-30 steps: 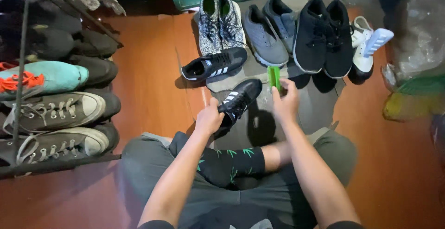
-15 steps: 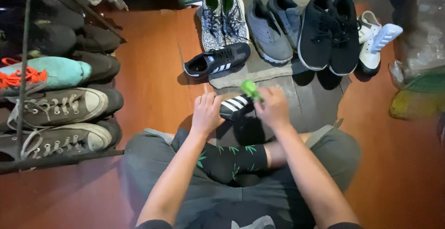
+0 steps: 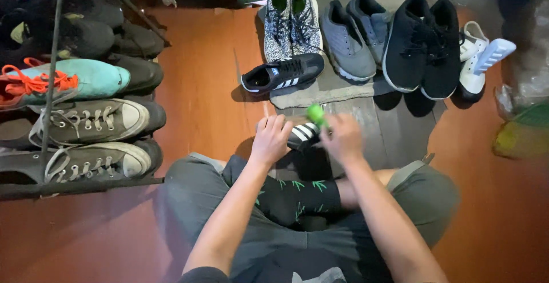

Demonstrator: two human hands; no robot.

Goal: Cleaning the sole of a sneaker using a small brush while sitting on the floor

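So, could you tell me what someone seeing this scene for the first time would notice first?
Most likely the two hands at the centre: the left hand grips a black shoe with white stripes, while the right hand holds a bright green brush against it. Next comes the row of shoes on the mat beyond, with a matching striped shoe lying in front. On the left, a rack holds a turquoise shoe with orange laces.

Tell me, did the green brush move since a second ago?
Yes. The green brush in the right hand swung leftward and toward the person, from beside the shoe's toe to over the striped black shoe, judged against the mat.
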